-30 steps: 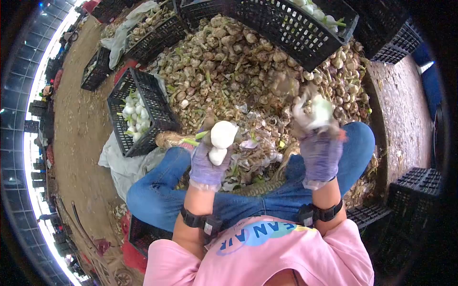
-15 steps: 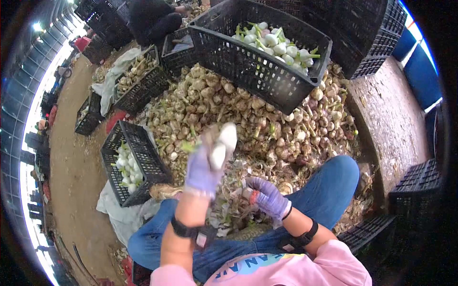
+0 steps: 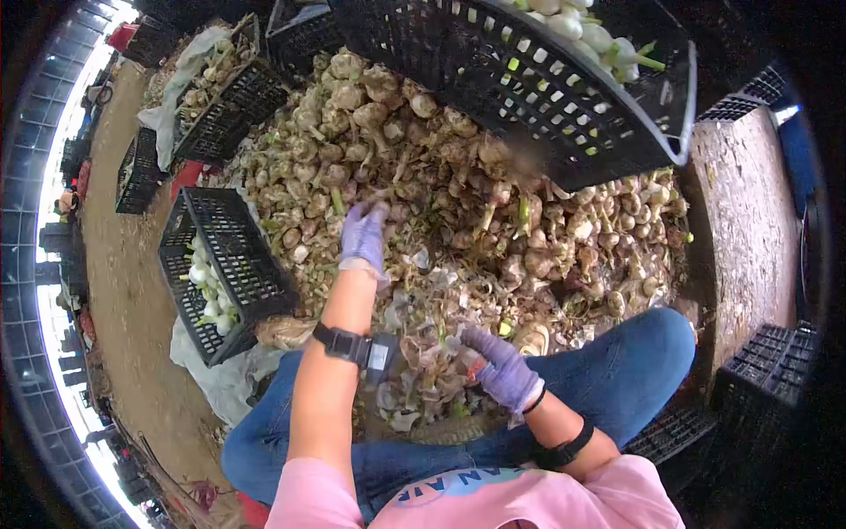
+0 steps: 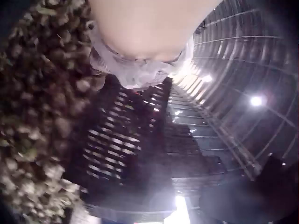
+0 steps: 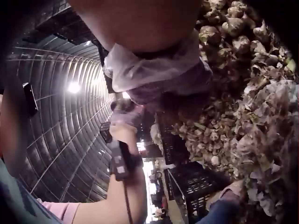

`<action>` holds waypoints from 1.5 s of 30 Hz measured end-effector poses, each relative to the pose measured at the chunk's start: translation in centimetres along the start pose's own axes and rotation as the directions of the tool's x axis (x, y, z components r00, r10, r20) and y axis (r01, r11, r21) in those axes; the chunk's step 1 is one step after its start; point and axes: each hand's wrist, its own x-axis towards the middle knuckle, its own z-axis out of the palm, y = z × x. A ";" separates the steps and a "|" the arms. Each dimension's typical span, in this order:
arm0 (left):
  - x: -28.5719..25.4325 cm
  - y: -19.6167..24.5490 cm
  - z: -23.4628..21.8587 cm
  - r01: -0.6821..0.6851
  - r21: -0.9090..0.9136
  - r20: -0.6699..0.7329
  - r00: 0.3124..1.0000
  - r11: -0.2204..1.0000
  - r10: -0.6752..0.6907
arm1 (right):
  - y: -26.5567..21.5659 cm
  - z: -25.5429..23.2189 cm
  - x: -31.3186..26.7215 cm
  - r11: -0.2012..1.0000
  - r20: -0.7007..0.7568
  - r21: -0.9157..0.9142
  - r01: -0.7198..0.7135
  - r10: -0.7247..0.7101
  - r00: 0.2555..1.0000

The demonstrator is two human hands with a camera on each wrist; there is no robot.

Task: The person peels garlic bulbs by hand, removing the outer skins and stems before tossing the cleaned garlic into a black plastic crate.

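My gloved left hand (image 3: 363, 238) reaches onto the near side of the heap of unpeeled garlic (image 3: 379, 115), fingers extended among the bulbs, with no white bulb visible in it. My right hand (image 3: 504, 368), also gloved, is low over loose papery skins (image 3: 423, 353), its fingers bent; something orange-red (image 3: 476, 368) shows by the thumb, and what lies inside the grasp is unclear. In the left wrist view the cuff (image 4: 140, 72) hides the fingers. The right wrist view shows the right cuff (image 5: 154, 70) and, beyond it, my left hand (image 5: 126, 116).
A black crate with white bulbs (image 3: 207, 286) stands tilted at the left. Another large black crate (image 3: 502, 88) overhangs the heap at the top, holding white bulbs with green stems. My bent knees (image 3: 643, 361) flank the skins. More crates (image 3: 762, 370) stand at the right.
My left hand has moved forward onto the heap, and the two white bulbs it held are out of sight. My right hand came inward and down, its white bulb no longer visible.
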 end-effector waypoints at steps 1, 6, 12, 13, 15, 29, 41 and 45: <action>2.3 -3.1 -1.2 0.040 0.042 -0.049 0.998 0.998 -0.038 | -0.1 -0.2 0.2 1.000 0.003 0.002 -0.011 0.011 1.000; 8.7 -9.2 -0.8 -0.025 0.479 -0.116 0.989 0.877 0.091 | 0.1 -0.6 1.2 0.994 0.013 -0.107 -0.020 0.021 1.000; 6.5 -10.2 1.7 0.066 0.002 -0.169 0.983 0.998 -0.065 | 0.8 -0.7 1.1 0.997 -0.095 0.065 0.036 -0.030 0.995; 4.5 -8.5 1.9 0.055 0.001 -0.167 0.985 0.998 -0.054 | 0.6 -0.9 1.5 0.997 -0.097 0.063 0.048 -0.041 0.994; 0.6 -5.6 1.8 0.364 -0.325 0.242 0.924 0.873 -0.296 | 0.4 -1.1 1.5 0.935 -0.067 -0.266 0.234 -0.260 0.963; -29.0 6.1 -4.0 -0.648 0.500 0.572 0.745 0.575 0.342 | -7.9 3.5 -4.7 0.806 -0.116 0.563 0.182 -0.141 0.983; -32.4 6.5 -6.7 -0.778 0.382 0.610 0.617 0.498 0.497 | -11.5 3.8 -8.4 0.929 0.073 0.371 0.013 -0.043 0.996; -31.5 4.9 -7.2 -0.653 0.216 0.600 0.675 0.726 0.430 | -10.1 3.5 -7.9 0.922 0.071 0.387 0.004 -0.034 0.997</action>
